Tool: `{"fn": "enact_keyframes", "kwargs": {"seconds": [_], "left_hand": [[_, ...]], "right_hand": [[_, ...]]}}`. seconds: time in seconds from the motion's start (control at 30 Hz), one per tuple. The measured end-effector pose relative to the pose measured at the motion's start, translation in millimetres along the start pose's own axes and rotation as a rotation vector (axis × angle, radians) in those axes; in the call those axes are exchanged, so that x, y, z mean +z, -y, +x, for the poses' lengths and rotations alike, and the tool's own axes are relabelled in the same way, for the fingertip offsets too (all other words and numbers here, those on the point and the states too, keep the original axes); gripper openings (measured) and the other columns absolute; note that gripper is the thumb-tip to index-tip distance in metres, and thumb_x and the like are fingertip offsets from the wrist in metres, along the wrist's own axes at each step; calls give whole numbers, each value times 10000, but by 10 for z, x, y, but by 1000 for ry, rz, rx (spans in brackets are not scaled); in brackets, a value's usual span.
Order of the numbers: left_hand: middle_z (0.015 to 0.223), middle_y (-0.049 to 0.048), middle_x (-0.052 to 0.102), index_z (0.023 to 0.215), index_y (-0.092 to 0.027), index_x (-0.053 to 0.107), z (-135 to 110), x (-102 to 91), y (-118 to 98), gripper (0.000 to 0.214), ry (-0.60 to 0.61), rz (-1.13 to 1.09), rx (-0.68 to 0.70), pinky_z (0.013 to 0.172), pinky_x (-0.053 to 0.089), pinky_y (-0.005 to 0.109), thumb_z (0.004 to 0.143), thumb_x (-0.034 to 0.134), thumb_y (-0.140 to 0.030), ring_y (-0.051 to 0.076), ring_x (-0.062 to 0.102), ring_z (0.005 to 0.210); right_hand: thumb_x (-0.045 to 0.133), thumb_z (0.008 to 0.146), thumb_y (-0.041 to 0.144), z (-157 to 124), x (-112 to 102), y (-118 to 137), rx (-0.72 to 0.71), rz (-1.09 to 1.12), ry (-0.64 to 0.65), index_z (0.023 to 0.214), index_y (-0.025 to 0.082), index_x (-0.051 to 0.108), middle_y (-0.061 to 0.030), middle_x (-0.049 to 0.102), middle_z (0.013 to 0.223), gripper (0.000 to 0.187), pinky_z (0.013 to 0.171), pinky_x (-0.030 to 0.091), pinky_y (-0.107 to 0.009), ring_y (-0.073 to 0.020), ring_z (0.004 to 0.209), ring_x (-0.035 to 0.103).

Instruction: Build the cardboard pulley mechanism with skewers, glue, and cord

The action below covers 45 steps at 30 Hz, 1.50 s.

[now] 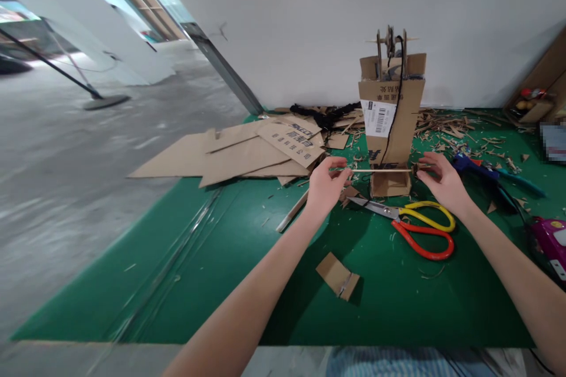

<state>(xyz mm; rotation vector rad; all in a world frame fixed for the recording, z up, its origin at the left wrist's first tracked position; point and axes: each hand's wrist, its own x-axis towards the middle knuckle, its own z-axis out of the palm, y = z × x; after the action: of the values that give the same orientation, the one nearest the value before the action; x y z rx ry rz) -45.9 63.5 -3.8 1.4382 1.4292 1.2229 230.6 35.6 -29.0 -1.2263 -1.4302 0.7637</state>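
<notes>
A thin wooden stick (382, 171) is stretched level between my hands. My left hand (326, 182) pinches its left end between thumb and fingers. At the other end, my right hand (442, 179) closes on a small dark brown piece (415, 170) fitted on the stick; its exact kind is hard to make out. Just behind the stick stands a tall cardboard tower (391, 112) with a wheel on an axle (390, 41) at its top and a black cord (395, 112) hanging down its front. A small open cardboard tray (391, 184) juts from its base.
Scissors (398, 215) with yellow and red handles lie below my hands. A folded cardboard piece (338, 277) is nearer me. Flat cardboard sheets (256, 147) are piled left. A blue glue gun (471, 168), scraps (446, 126) and a purple power strip (550, 241) are on the right.
</notes>
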Motion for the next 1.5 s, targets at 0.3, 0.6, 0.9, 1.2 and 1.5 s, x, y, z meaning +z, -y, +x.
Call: {"fn": "enact_keyframes", "kwargs": {"seconds": [0.3,0.6,0.9,1.2,1.5], "left_hand": [[989,81,713,1025,-170,659,32,-94,-4,227,-14,242,106,751,509,300,830,632,-282,219,665,910],[993,81,711,1004,-183,680,3,-84,-3,205,22,282,168,708,506,277,811,618,-213,203,661,882],[873,59,723,903,-176,677,31,-102,7,119,20,286,163,773,522,305,827,604,-230,198,658,801],[894,64,723,938,-176,670,10,-123,7,166,41,289,162,785,518,318,864,576,-292,201,655,800],[917,79,720,971,-168,650,-11,-122,0,219,80,289,129,810,525,344,868,560,-339,218,666,834]], "right_hand": [[675,843,404,-3,6,-26,12,-9,-5,1246,245,542,-106,650,1259,453,992,549,-448,-251,1147,656],[609,847,297,6,-30,-74,44,10,7,1242,249,549,-104,636,1277,402,953,580,-456,-256,1158,646],[600,847,331,8,-41,-123,68,4,-13,1097,265,594,-51,683,990,259,793,627,-420,-212,754,717],[615,859,386,-19,-71,-11,54,-55,-48,1039,256,629,-41,698,880,222,702,604,-393,-211,688,689],[568,902,439,-22,-72,14,39,-106,-52,1051,236,627,-51,699,879,258,670,589,-372,-205,684,682]]}}
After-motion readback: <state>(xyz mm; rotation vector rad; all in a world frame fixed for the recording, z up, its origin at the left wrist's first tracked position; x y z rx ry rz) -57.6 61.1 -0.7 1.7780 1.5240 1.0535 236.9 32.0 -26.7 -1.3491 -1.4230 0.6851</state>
